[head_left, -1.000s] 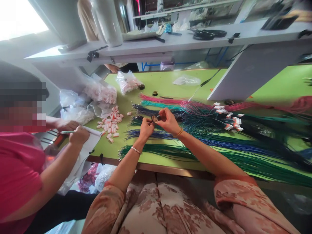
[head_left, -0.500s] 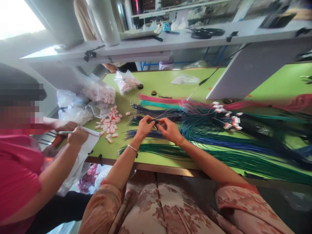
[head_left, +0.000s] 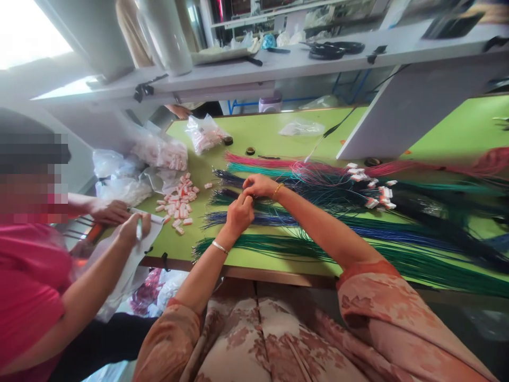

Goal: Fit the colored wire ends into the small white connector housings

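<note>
My left hand [head_left: 240,215] is closed, its fingertips raised over the dark wires. Just above and beyond it, my right hand [head_left: 260,185] is bent in a pinch, and the fingers of both hands meet. Whatever lies between them is hidden or too small to make out. Under and around the hands run bundles of thin wires: dark blue-black wires [head_left: 314,196], blue wires [head_left: 350,229] and green wires [head_left: 270,246]. Pink wires [head_left: 262,160] and teal wires [head_left: 254,171] lie farther back. White-and-orange connectors [head_left: 385,196] sit on the wires to the right.
Loose connectors [head_left: 181,204] are heaped left of my hands, with plastic bags [head_left: 159,151] behind. Rolls of black tape [head_left: 250,151] lie toward the back of the green table [head_left: 238,130]. At left a co-worker in pink [head_left: 32,297] writes on paper. A shelf [head_left: 238,69] crosses above.
My right hand has moved up and left, above my left hand. My left hand has turned and dropped slightly. The co-worker's writing hand has shifted right along the paper.
</note>
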Action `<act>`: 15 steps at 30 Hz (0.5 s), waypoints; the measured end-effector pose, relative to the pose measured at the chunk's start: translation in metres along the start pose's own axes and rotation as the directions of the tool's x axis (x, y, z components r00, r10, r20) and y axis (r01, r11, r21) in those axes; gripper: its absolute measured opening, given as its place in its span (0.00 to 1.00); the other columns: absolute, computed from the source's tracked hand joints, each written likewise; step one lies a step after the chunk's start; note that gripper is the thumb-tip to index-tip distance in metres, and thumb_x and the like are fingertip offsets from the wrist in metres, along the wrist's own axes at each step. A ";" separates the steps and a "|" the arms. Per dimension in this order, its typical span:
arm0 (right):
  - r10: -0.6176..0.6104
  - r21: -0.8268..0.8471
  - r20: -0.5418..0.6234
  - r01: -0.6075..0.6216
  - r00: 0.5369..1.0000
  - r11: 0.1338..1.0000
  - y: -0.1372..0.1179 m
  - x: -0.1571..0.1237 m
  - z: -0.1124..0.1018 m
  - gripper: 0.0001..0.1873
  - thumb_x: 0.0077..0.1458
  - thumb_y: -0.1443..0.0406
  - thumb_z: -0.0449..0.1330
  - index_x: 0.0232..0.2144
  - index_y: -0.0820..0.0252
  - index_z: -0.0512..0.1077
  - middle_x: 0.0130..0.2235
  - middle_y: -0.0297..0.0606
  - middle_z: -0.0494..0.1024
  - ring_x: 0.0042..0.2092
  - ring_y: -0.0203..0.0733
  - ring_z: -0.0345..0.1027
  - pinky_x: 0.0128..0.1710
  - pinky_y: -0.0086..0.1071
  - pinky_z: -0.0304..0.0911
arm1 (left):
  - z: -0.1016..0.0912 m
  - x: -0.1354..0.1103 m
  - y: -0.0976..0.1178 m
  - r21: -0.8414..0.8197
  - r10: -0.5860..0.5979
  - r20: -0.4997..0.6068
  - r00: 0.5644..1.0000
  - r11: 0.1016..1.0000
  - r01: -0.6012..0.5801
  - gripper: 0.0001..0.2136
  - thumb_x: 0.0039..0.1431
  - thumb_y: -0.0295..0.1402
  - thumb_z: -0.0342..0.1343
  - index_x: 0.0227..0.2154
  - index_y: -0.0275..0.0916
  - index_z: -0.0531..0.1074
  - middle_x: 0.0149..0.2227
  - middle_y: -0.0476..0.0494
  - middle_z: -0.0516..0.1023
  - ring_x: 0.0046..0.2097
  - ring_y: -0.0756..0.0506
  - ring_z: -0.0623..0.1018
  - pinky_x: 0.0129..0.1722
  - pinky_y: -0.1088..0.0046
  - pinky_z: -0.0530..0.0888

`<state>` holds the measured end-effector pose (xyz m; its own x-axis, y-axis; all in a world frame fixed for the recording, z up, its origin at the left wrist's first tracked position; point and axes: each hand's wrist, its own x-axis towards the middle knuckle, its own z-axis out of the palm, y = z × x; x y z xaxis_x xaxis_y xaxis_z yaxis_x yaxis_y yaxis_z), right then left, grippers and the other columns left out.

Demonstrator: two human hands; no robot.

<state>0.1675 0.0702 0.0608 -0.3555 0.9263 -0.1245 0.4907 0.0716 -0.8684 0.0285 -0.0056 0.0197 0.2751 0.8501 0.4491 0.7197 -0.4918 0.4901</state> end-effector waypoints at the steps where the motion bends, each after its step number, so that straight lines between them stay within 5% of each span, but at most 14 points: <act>1: 0.012 0.062 -0.072 -0.008 0.997 0.998 -0.001 -0.003 0.003 0.14 0.39 0.68 0.64 0.32 0.62 0.70 0.25 0.29 0.72 0.26 0.32 0.62 0.27 0.27 0.59 | -0.001 0.000 0.000 -0.024 -0.029 -0.019 0.999 0.999 0.028 0.03 0.56 0.27 0.51 0.30 0.39 0.68 0.34 0.41 0.72 0.35 0.46 0.72 0.37 0.70 0.67; 4: -0.007 0.204 -0.270 0.064 0.963 0.977 -0.006 -0.016 0.011 0.21 0.36 0.68 0.64 0.37 0.60 0.66 0.24 0.26 0.68 0.25 0.32 0.61 0.27 0.27 0.59 | -0.002 0.001 0.000 -0.152 -0.166 -0.039 0.985 0.976 0.158 0.02 0.55 0.27 0.51 0.30 0.39 0.68 0.30 0.45 0.72 0.33 0.47 0.71 0.36 0.71 0.67; 8: -0.075 0.279 -0.433 0.213 0.898 0.936 -0.011 -0.043 0.026 0.20 0.40 0.61 0.64 0.36 0.58 0.62 0.24 0.26 0.67 0.27 0.33 0.62 0.29 0.28 0.60 | 0.001 0.004 -0.007 -0.362 -0.397 0.094 0.913 0.841 0.403 0.01 0.52 0.28 0.53 0.27 0.38 0.68 0.25 0.50 0.72 0.28 0.50 0.68 0.32 0.73 0.65; 11: -0.039 0.324 -0.453 0.205 0.891 0.923 -0.002 -0.063 0.039 0.19 0.48 0.50 0.60 0.32 0.58 0.63 0.25 0.30 0.70 0.26 0.34 0.64 0.29 0.29 0.61 | 0.004 0.006 -0.012 -0.508 -0.444 0.218 0.869 0.709 0.490 0.01 0.48 0.28 0.53 0.26 0.37 0.68 0.23 0.52 0.70 0.26 0.52 0.65 0.28 0.75 0.63; 15: 0.116 0.315 -0.347 -0.001 0.931 0.949 0.021 -0.076 0.045 0.27 0.52 0.41 0.53 0.23 0.60 0.66 0.21 0.36 0.73 0.24 0.35 0.63 0.25 0.28 0.58 | 0.003 0.009 -0.008 -0.614 -0.527 0.357 0.772 0.490 0.619 0.02 0.44 0.28 0.52 0.22 0.37 0.69 0.18 0.54 0.64 0.22 0.53 0.61 0.23 0.77 0.59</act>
<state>0.1693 -0.0152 0.0300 0.0020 0.9987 -0.0504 0.2160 -0.0497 -0.9751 0.0270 0.0064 0.0177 0.0606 0.9821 -0.1782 0.1310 0.1692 0.9768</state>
